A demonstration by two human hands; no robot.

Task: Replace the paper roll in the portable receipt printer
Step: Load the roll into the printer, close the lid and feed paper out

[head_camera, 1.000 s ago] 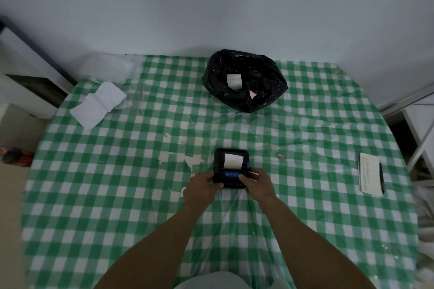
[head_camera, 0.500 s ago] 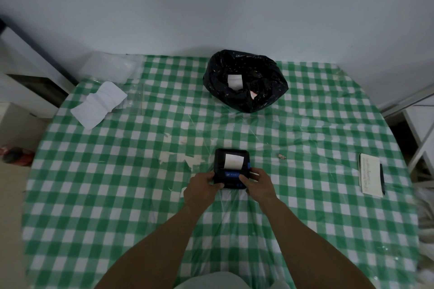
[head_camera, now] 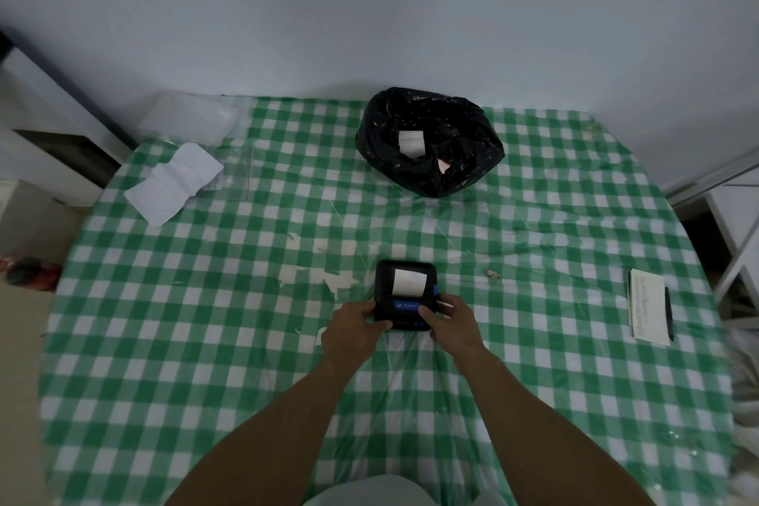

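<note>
Black plastic forms the portable receipt printer (head_camera: pixel 404 292), which is set near the middle of the green-checked tablecloth (head_camera: pixel 205 341), a white paper strip (head_camera: pixel 408 281) shown at its top. Its near left corner is gripped by the left hand (head_camera: pixel 352 331), fingers curled; its right edge is clasped by the right hand (head_camera: pixel 454 325). Open cloth is left on both sides. A black rubbish bag (head_camera: pixel 429 146) lies well beyond, folded white paper (head_camera: pixel 174 183) near the far left edge, a notepad (head_camera: pixel 649 306) with a pen (head_camera: pixel 668 314) by the right edge.

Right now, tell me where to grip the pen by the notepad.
Pinch the pen mid-barrel from above, coming from its right side. It lies flat along the notepad's right edge, so the left side is blocked, while the tablecloth to its right is bare.
</note>
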